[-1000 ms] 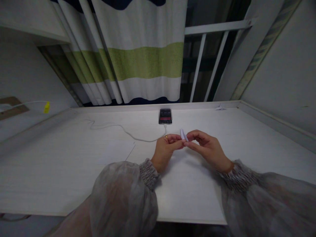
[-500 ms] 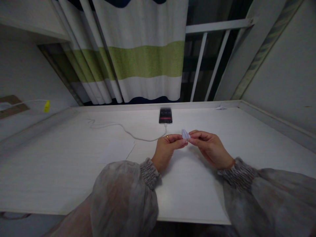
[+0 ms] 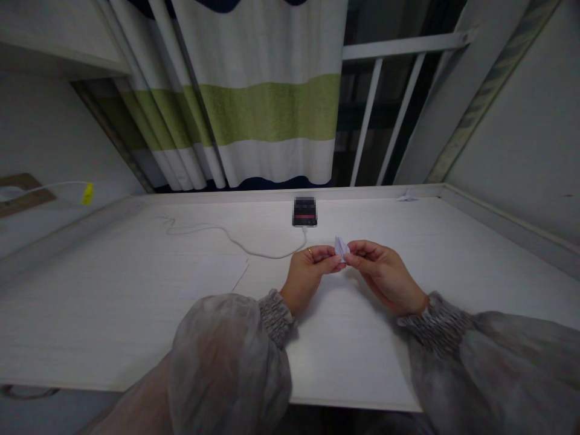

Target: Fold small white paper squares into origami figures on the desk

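Observation:
A small folded piece of white paper (image 3: 341,247) is pinched between both of my hands just above the white desk (image 3: 113,314). My left hand (image 3: 310,273) grips its left side with thumb and fingers closed; a ring shows on one finger. My right hand (image 3: 385,275) pinches the right side, fingers curled. Most of the paper is hidden by my fingertips; only a pointed tip sticks up.
A dark phone (image 3: 304,212) lies at the back of the desk with a white cable (image 3: 217,232) running left. A white sheet of paper (image 3: 212,277) lies left of my hands. A tiny folded paper (image 3: 406,196) sits at the far right. A striped curtain (image 3: 267,109) hangs behind.
The folded paper has turned slightly between my fingertips and my right hand's fingers have closed in tighter on it. Both hands stay in nearly the same spot.

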A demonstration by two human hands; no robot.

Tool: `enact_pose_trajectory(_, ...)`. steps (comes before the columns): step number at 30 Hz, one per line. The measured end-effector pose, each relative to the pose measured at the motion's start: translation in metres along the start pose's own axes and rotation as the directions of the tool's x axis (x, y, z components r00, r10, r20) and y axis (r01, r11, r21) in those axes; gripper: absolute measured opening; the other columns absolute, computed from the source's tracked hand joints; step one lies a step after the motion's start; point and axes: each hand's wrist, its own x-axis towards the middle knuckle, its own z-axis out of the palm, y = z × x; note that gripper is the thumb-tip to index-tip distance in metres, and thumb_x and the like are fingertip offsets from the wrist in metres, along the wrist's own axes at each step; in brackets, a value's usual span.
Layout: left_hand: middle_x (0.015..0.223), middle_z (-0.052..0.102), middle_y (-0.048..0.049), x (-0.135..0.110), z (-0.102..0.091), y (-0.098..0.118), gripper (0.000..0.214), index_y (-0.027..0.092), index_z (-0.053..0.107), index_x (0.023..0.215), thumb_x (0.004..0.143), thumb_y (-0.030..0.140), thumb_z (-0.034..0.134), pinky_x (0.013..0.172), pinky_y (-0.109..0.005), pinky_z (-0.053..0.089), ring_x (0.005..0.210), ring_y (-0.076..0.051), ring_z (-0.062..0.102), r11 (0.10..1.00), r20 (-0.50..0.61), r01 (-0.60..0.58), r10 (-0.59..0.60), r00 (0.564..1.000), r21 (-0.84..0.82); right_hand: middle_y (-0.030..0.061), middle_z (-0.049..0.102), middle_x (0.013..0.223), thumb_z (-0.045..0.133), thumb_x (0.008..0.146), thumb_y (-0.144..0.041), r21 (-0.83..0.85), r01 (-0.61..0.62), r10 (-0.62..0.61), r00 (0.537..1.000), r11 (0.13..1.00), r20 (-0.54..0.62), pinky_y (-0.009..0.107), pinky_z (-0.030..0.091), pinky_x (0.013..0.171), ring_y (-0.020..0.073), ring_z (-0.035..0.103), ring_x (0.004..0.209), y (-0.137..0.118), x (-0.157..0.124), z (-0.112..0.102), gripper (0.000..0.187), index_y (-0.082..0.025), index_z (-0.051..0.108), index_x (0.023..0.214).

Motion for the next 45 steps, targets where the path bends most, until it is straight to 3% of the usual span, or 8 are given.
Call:
enact_pose_trajectory(9,0.071,0.067,-0.0029,0.002,0.001,0.002,0.024,0.012,0.067,0.077,0.056,0.020,0.074,0.067,-0.024,0.047,0.062,-0.009,0.059,0.992,0.019,-0.044,0.042,0.999,0.120,-0.0022,0.060,0.064,0.076,0.053,-0.028,-0.018,0.049,-0.049,0.998,0.999,-0.027,0.025,0.041,0.064,0.0100,0.052,0.062,0.002,-0.002,0.002,0.022,-0.017,0.063,0.067)
enact_pose_trajectory(15,0.066,0.065,-0.0007,0.003,-0.001,0.000,0.016,0.012,0.066,0.069,0.058,0.023,0.072,0.063,-0.023,0.046,0.058,-0.008,0.057,0.992,-0.010,-0.052,0.054,0.999,0.112,-0.0012,0.064,0.067,0.076,0.054,-0.025,-0.023,0.058,-0.059,0.998,0.998,-0.031,0.026,0.042,0.066,0.0105,0.055,0.064,0.003,-0.002,0.003,0.017,-0.018,0.066,0.065)
enact_pose_trajectory(23,0.059,0.062,0.0004,0.004,-0.004,0.000,0.013,0.012,0.065,0.063,0.057,0.022,0.072,0.062,-0.024,0.045,0.056,-0.008,0.054,0.987,-0.042,-0.071,0.078,0.996,0.147,-0.0007,0.065,0.073,0.072,0.060,-0.023,-0.028,0.092,-0.091,0.995,0.995,0.038,0.028,0.041,0.074,0.0121,0.056,0.073,0.006,0.000,0.000,0.008,-0.021,0.070,0.067)
enact_pose_trajectory(41,0.064,0.063,-0.0017,0.003,-0.005,0.004,0.016,0.014,0.070,0.072,0.064,0.027,0.066,0.062,-0.022,0.041,0.060,-0.009,0.050,0.953,0.050,-0.151,0.142,0.989,0.265,-0.0007,0.059,0.074,0.065,0.069,-0.024,-0.212,0.295,-0.274,0.954,0.932,0.122,0.027,0.041,0.067,0.0125,0.053,0.072,0.007,0.000,-0.005,0.003,-0.021,0.067,0.068)
enact_pose_trajectory(45,0.065,0.064,-0.0020,0.002,-0.002,0.006,0.017,0.012,0.069,0.071,0.065,0.028,0.066,0.062,-0.023,0.042,0.060,-0.009,0.051,0.951,0.049,-0.151,0.143,0.989,0.271,0.0007,0.058,0.077,0.062,0.072,-0.025,-0.318,0.361,-0.327,0.932,0.877,0.155,0.029,0.043,0.070,0.0136,0.054,0.074,0.006,0.000,-0.008,0.014,-0.021,0.064,0.085)
